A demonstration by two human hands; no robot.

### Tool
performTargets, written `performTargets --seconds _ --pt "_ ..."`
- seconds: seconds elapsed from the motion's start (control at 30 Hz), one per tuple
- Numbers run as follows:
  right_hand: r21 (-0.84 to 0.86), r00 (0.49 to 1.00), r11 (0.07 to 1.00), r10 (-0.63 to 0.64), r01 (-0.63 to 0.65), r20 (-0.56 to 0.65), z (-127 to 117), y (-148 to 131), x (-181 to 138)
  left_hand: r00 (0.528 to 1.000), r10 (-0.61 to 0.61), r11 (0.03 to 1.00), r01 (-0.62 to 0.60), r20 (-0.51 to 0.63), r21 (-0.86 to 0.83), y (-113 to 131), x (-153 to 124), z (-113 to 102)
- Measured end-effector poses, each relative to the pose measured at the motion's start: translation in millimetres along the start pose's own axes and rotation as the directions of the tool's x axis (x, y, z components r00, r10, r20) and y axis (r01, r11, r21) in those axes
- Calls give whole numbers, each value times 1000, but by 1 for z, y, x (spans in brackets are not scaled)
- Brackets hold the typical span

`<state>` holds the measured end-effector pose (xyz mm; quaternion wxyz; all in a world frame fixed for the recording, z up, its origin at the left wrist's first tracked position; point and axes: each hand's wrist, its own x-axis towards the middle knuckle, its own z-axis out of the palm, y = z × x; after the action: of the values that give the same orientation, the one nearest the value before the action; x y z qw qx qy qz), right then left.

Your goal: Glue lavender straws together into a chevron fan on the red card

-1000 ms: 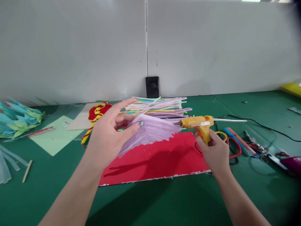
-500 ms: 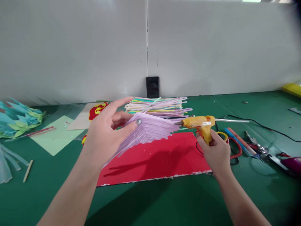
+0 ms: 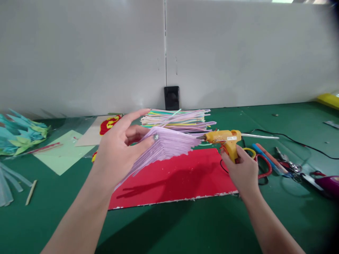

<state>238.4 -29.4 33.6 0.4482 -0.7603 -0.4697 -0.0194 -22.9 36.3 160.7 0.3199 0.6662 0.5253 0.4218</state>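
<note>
My left hand [image 3: 123, 148] is closed on a folded panel of lilac pipe cleaners [image 3: 169, 141], thumb in front and fingers behind. The strips lie side by side and bend into a V, with uneven ends. My right hand [image 3: 243, 169] grips a yellow glue gun [image 3: 225, 137] by its handle. A clear glue stick [image 3: 261, 136] juts from the gun's back. The nozzle is at the panel's upper right edge; whether it touches cannot be told. Beneath both lies a red board [image 3: 185, 180] with rough white edges.
Behind the panel lies a pile of pastel pipe cleaners [image 3: 180, 118]. A black phone-like slab [image 3: 172, 98] leans on the white wall. Scissors [image 3: 265, 165], marker-like tubes [image 3: 272, 160] and keys [image 3: 293, 167] lie right. Pale green paper [image 3: 65, 151] and blue artificial flowers [image 3: 23, 132] lie left.
The glue gun and my right hand have shifted very slightly left. My left hand and the lilac panel look almost unchanged.
</note>
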Motion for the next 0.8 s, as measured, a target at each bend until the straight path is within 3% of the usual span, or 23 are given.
performTargets --seconds 0.27,0.4,0.57,0.63,0.7,0.77,0.8 --pt "-6 998 998 63 -63 18 0 0 2 1000 -2 1000 2 -21 -6 -1 2 -1" --pt "-110 986 986 135 -123 103 5 6 5 999 -12 1000 12 -42 13 1 3 -5" --pt "-278 975 959 5 58 222 17 27 1 998 -61 998 62 20 -27 4 2 -6" --pt "-303 979 948 -42 102 200 16 28 0 992 -81 991 90 93 -95 4 1 -4" --pt "-233 992 967 -84 104 92 12 22 2 982 -90 979 117 166 -164 1 0 -2" --pt "-19 994 994 -106 106 -5 5 12 4 965 -91 970 142 244 -200 -1 -1 0" --pt "99 995 990 -101 99 7 2 6 5 956 -90 968 151 280 -203 -3 -1 1"
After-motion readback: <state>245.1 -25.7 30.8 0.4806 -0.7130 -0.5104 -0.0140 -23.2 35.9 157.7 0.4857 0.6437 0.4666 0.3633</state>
